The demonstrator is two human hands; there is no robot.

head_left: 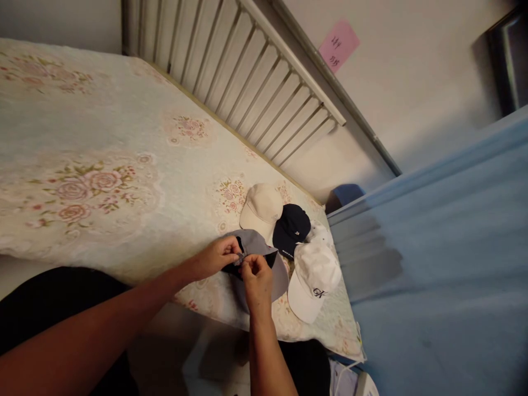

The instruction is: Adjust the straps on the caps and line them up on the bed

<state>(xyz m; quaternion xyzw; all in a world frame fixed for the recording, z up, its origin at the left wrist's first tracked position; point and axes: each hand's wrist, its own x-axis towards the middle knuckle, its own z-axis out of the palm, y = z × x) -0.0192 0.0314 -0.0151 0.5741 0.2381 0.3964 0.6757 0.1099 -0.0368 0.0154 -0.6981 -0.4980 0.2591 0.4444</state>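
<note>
A grey baseball cap (252,240) rests near the front edge of the covered surface, its dark inside facing me. My left hand (220,256) pinches the back strap of the cap from the left. From the right, my right hand (258,275) pinches the same strap, the fingertips of both hands almost meeting. The strap's fastening is mostly hidden behind my fingers. Just beyond lie a cream cap (262,206) and a navy cap (292,225). A white cap with dark letters (315,275) sits right of my right hand, partly covering another white cap (319,234).
A flowered cloth (124,220) covers the surface. Along its far side runs a pale slatted rail (247,71). Blue curtain (433,264) hangs at the right, with a blue object (345,197) behind its edge. A pink note (339,45) is on the wall.
</note>
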